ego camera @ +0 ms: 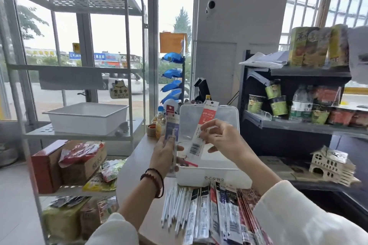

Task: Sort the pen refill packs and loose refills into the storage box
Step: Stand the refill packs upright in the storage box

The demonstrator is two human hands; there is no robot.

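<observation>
Red pack (201, 131) in right hand (222, 139), purple pack (170, 126) in left hand (163, 157)

Storage box (209, 177) open from above; raised lid (227, 117) walls off its far side, red pack (202, 131) in right hand (221, 139) slants across the mouth. Left hand (163, 153) with upright packs (171, 123) crowds the left rim; loose refills (175, 203) cover the counter (133, 165) along the near wall.

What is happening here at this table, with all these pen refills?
A person is sorting pen refills. The left hand grips a bundle of packs; the right hand pinches a red-and-white pack over the open storage box. Unsorted packs and loose white refills lie on the table before the box.
</observation>
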